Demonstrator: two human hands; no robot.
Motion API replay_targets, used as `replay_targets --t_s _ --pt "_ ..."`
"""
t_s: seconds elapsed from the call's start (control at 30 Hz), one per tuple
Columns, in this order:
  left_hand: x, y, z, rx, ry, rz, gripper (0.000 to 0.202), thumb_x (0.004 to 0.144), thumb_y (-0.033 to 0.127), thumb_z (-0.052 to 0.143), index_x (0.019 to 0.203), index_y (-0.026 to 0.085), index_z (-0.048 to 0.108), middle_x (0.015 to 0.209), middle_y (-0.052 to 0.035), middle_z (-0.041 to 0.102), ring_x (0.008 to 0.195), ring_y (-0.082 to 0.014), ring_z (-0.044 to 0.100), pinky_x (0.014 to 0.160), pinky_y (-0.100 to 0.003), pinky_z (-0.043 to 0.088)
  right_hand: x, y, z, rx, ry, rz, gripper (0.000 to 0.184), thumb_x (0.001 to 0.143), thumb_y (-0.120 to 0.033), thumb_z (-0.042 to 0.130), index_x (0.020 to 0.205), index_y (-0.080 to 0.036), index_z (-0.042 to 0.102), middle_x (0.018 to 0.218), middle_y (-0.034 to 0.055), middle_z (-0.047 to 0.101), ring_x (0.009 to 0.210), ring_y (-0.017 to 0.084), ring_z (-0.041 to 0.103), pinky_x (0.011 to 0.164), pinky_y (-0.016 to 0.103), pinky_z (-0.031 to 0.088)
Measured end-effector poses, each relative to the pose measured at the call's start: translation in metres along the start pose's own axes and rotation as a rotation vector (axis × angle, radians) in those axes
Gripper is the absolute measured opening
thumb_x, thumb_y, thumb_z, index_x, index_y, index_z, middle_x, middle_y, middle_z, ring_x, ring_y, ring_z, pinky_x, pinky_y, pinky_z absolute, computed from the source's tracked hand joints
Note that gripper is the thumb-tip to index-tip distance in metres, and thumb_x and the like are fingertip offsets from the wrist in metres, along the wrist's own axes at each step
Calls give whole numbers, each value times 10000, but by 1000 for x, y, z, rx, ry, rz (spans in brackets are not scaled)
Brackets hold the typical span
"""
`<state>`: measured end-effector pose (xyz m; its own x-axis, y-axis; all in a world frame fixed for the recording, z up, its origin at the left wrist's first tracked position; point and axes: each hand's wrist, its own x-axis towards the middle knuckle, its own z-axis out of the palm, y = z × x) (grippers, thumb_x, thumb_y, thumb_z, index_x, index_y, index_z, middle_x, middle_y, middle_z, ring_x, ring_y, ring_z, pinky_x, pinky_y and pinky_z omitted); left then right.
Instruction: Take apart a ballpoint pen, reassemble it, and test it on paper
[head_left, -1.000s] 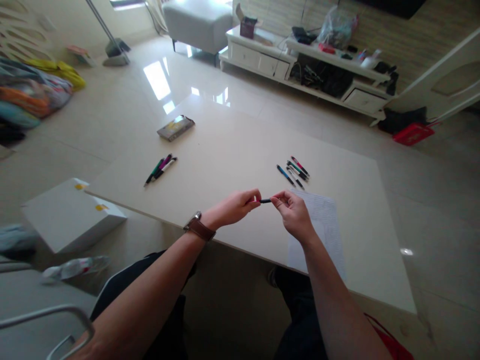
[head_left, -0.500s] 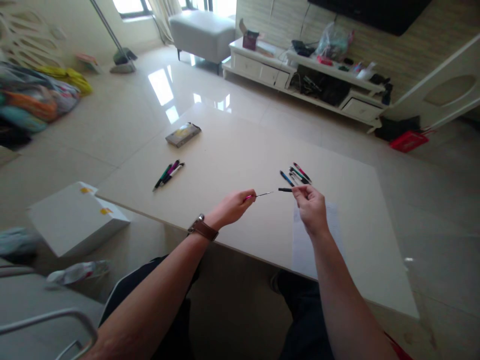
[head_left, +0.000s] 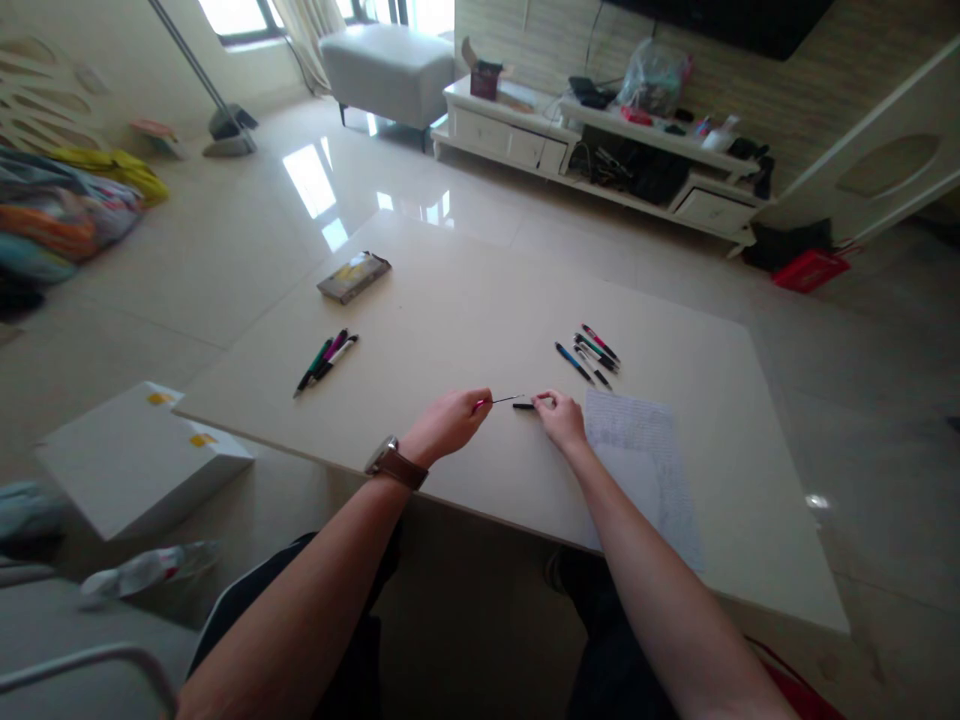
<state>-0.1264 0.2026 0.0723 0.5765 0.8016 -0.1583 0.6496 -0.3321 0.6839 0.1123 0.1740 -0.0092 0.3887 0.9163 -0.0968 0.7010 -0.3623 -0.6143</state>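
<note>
My left hand (head_left: 450, 422), with a brown-strapped watch at the wrist, is closed round a pink pen part (head_left: 481, 405). A thin pen refill (head_left: 507, 400) sticks out of it to the right. My right hand (head_left: 559, 418) is closed, its fingertips close to the refill's tip. From under these fingers a short black pen barrel piece (head_left: 523, 406) points left. Whether the fingertips touch the refill is too small to tell. Several pens (head_left: 592, 352) lie beyond my right hand. A second group of pens (head_left: 326, 362) lies at the table's left.
A written-on sheet of paper (head_left: 637, 420) lies beside my right forearm on the white table (head_left: 465, 300). A flat grey box (head_left: 354, 277) is at the far left. On the floor stand a white box (head_left: 135, 450) and a plastic bottle (head_left: 150, 572).
My right hand has come left and lower with the black barrel piece, toward the refill tip. My left hand still holds the pink pen part. The view has shifted slightly.
</note>
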Motion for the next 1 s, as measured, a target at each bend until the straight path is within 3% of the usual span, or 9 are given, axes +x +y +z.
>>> replay_targets --t_s 0.13,0.27,0.37,0.43,0.6,0.8,0.9,1.0 --pt "1 -2 2 51 -17 15 299 962 340 365 876 220 626 691 -18 598 613 -141 472 588 -270 271 -2 -18 -18 79 -18 -108 326 826 -399 574 969 -151 731 561 -43 417 551 138 418 566 269 290" --pt "1 1 4 91 -27 31 310 969 349 369 883 223 638 731 -36 638 624 -151 498 591 -270 286 -8 -38 -35 200 -177 -283 354 854 -424 575 1031 -160 732 583 -62 369 564 120 381 576 258 296" --pt "0 2 6 100 -41 27 321 977 352 360 913 226 647 740 -41 653 618 -153 507 583 -270 286 -11 -45 -37 190 -320 -346 341 841 -443 613 961 -153 746 572 -63 390 559 111 370 569 259 284" --pt "0 2 7 104 -52 12 328 979 348 352 933 228 654 756 -48 664 630 -156 520 582 -268 290 -11 -44 -36 158 -349 -377 311 837 -429 626 899 -153 755 562 -56 424 557 108 369 565 261 277" --pt "-1 -4 8 173 -59 -72 325 964 329 359 926 227 665 799 -72 680 681 -173 557 595 -272 305 3 -31 -33 23 -257 -320 273 838 -395 643 901 -170 783 544 -34 478 548 115 404 570 266 283" --pt "-2 -2 4 168 -79 -65 325 962 341 358 926 233 662 814 -77 688 697 -183 578 602 -274 321 15 -14 -14 -106 -139 -169 299 837 -398 641 992 -189 789 583 -3 554 600 149 499 620 277 333" --pt "-1 1 2 161 -79 -72 337 963 343 352 922 233 668 815 -82 690 705 -188 585 610 -279 334 12 -18 -15 -104 -82 -174 340 856 -421 619 1024 -168 772 576 -7 539 586 149 493 611 281 323" --pt "-1 3 1 160 -73 -64 344 965 348 357 924 233 678 821 -84 694 708 -186 587 612 -278 337 3 -31 -29 -50 -48 -222 374 920 -435 529 955 -149 767 544 -16 493 549 136 458 590 285 300"
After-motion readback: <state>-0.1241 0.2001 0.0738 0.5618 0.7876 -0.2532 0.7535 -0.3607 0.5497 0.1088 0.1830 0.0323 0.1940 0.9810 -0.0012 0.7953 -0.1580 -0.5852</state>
